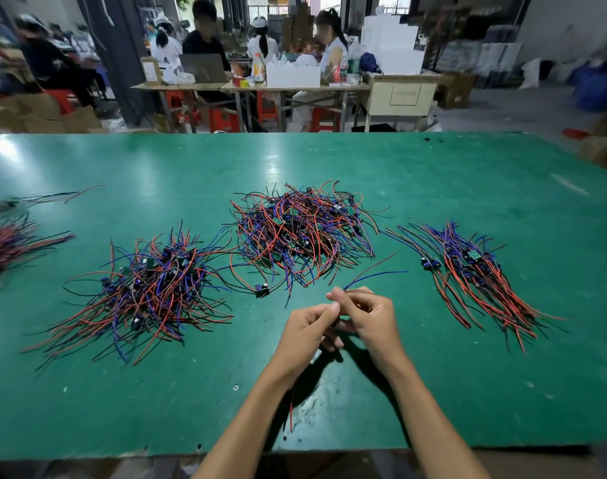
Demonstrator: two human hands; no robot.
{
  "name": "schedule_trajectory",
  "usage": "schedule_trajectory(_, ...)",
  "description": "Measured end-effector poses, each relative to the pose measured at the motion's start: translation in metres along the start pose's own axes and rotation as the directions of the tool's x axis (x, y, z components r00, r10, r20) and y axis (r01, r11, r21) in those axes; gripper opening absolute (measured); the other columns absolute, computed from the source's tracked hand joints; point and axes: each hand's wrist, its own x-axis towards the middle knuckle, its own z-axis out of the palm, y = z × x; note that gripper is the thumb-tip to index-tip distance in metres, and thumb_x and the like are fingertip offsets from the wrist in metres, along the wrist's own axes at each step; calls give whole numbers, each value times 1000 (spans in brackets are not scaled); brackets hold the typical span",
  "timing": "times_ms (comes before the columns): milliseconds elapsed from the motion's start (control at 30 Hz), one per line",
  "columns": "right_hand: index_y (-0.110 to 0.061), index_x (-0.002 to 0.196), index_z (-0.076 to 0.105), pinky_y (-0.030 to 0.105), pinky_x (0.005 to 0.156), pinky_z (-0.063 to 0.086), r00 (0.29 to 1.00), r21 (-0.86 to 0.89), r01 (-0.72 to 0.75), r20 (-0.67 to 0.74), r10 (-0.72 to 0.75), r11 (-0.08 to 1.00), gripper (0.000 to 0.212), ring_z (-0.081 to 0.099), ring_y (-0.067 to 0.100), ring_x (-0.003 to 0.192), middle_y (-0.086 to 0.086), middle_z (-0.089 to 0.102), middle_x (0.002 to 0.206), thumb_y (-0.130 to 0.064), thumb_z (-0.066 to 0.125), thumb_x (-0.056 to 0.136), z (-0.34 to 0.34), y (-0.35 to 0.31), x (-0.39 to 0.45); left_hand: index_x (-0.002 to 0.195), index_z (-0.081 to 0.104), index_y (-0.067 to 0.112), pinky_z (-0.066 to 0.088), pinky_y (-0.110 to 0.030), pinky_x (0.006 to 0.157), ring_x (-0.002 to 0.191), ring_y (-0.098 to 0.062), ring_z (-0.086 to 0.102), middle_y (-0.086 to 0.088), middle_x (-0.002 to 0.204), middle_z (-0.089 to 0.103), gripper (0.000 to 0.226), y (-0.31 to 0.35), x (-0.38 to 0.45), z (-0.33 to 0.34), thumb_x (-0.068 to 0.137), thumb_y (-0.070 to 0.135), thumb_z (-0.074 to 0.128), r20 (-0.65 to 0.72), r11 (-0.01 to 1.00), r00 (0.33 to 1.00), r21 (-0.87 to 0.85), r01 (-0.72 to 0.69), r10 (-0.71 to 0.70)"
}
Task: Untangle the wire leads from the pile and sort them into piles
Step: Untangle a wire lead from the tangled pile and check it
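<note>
A tangled pile of red, blue and black wire leads (300,233) with small green boards lies at the table's centre. A second loose pile (146,292) lies to its left, and a straighter sorted bundle (474,278) lies to the right. My left hand (307,328) and my right hand (367,314) meet just in front of the centre pile, both pinching one wire lead (374,276). Its blue and red ends stick up to the right of my fingers, and a red end (291,413) hangs below my left wrist.
The green table (468,174) reaches to its front edge near my forearms. Another wire bundle (8,243) lies at the far left edge. A single lead with a small board (262,290) lies between the piles. People sit at tables beyond.
</note>
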Motion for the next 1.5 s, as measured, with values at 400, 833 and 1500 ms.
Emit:
schedule_trajectory(400,-20,92,79,36,64,52,986,-202,87,159,-56,976,27,61,19,61,4,65,63,-28,55,100,2,7,0,68,68,13,37,-20,41,47,-14,44,-11,63,64,46,-2,2,1,106,12,43,-93,1000,996,20,-11,13)
schedule_trajectory(833,-17,84,76,16,36,22,986,-80,-100,-145,87,992,28,37,12,34,1,76,97,-18,51,96,4,2,33,73,59,13,31,-15,44,45,-7,42,-5,58,60,35,2,-4,2,105,10,45,-41,983,998,183,-33,41)
schedule_trajectory(1500,-14,86,80,26,68,52,982,-137,48,189,-22,989,22,66,13,70,8,76,79,-33,72,93,-15,2,14,83,71,9,29,-16,33,39,-14,48,-13,72,72,43,4,2,2,108,30,42,-79,996,996,76,49,-43)
